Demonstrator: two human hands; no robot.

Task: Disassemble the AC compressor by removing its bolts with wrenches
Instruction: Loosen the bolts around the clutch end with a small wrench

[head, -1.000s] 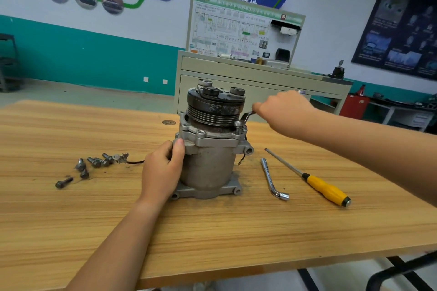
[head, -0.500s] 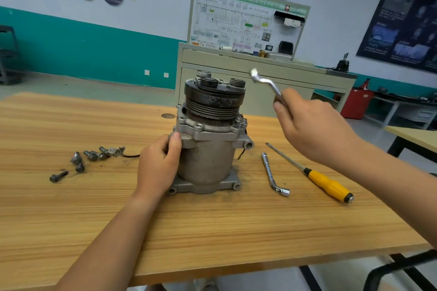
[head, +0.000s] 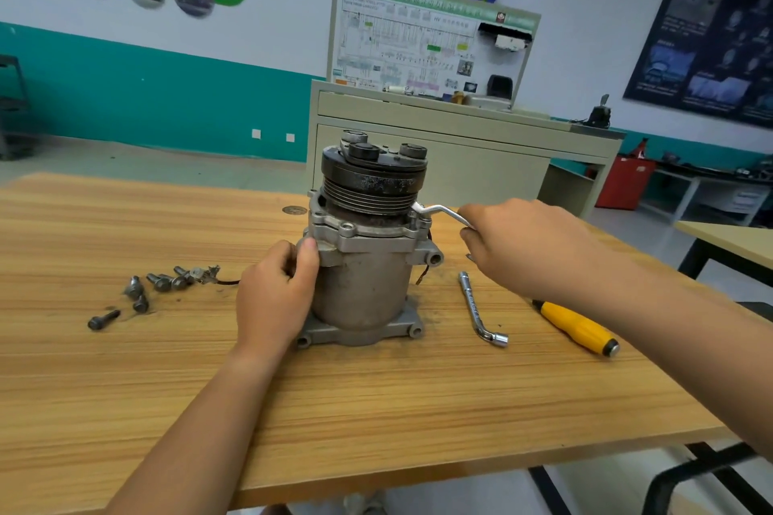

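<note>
Your left hand (head: 276,297) grips the side of the AC compressor (head: 364,284), upright on the counter (head: 376,410). Your right hand (head: 523,247) curls round a bent wrench (head: 439,211), whose tip meets the flange's right edge, under the pulley.

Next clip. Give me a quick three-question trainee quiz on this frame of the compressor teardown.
1. True or false: the left hand grips the compressor while the right hand holds the bent wrench, whose head is at the compressor's upper flange.
2. What lies on the table to the right of the compressor? A) a hammer B) a second wrench and a yellow-handled screwdriver C) pliers
3. Fill in: the loose bolts lie on the compressor's ____ side.
Key: 1 true; 2 B; 3 left.
</note>
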